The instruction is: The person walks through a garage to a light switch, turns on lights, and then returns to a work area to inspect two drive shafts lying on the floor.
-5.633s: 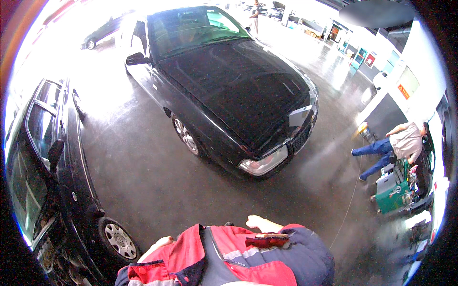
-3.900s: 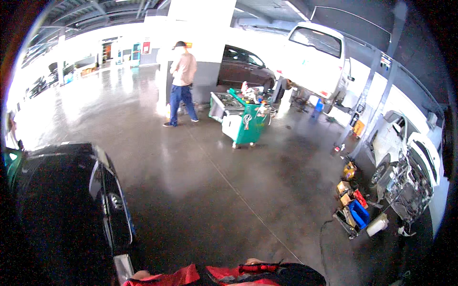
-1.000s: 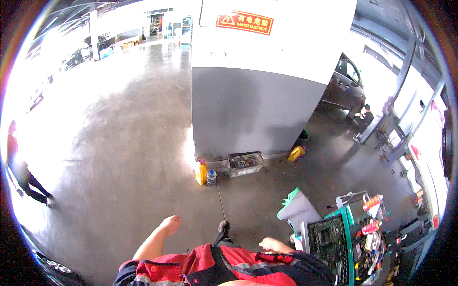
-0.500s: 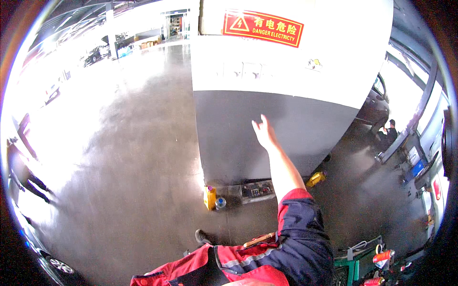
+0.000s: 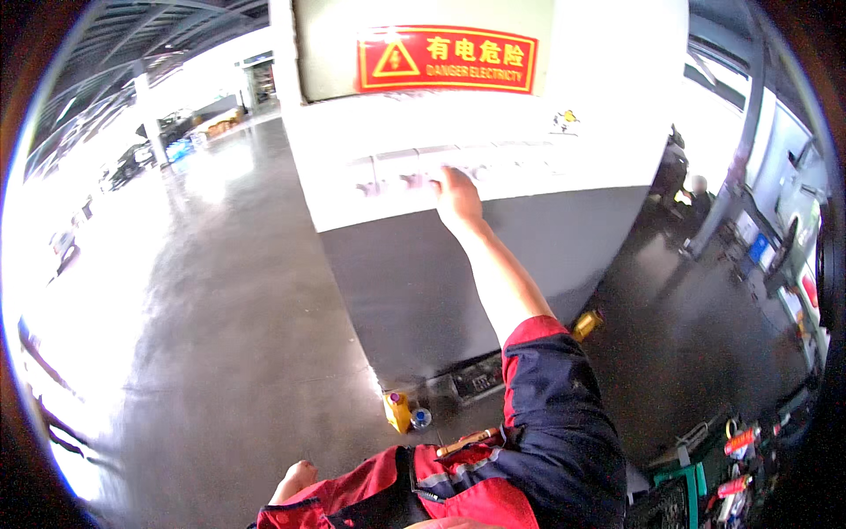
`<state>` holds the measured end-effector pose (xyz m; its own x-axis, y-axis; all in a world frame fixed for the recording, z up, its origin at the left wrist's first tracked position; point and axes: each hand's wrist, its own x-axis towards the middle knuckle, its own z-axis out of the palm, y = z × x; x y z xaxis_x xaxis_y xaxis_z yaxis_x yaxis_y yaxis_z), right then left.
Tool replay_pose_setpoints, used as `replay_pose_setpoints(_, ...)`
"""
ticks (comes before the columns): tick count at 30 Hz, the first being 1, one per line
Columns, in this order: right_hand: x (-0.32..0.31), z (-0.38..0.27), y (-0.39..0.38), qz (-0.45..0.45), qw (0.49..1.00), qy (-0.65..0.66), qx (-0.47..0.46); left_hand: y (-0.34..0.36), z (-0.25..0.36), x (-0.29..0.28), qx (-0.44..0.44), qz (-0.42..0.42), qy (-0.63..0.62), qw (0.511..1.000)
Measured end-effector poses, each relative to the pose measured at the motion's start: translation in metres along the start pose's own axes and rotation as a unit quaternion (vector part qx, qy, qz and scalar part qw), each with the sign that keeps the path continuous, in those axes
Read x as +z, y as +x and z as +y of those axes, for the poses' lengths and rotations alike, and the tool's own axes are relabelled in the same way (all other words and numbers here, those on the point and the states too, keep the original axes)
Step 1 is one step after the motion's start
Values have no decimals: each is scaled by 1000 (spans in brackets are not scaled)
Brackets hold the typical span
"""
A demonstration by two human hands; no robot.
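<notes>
My right hand reaches up to a row of pale wall sockets or switches on the white upper part of a pillar. Its fingers are curled together at the row; whatever they grip, if anything, is hidden, and glare washes out the fittings. Low at my left side, my left hand hangs by the red-and-navy jacket, its fingers mostly out of sight. Above the row is a red warning sign with yellow edging. A wooden-looking handle sticks out of my jacket's chest.
At the pillar's foot stand a yellow jug, a clear bottle and a dark power strip or box. Another yellow jug is at the right. A green-edged cart holds red cans. A person crouches far right.
My right hand has risen from the pillar's grey lower part to the socket row, its fingers curling in. The view has shifted, and my left hand has come into sight at the bottom.
</notes>
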<state>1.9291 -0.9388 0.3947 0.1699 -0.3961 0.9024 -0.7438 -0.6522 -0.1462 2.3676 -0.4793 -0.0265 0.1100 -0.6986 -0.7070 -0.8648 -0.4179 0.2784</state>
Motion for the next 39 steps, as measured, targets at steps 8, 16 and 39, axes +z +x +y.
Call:
replay_pose_setpoints(8, -34, 38, -24, -288, 956, 29, 44, 53, 35, -25, 33, -56, 53, 997)
replay_pose_setpoints(16, -94, 197, -61, -359, 838, 33, 411, 76, 108, -10, 58, -112, 73, 989)
replay_pose_setpoints(39, -116, 168, -28, -50, 972, -225, -47, 31, 219, 22, 21, -68, 7, 997)
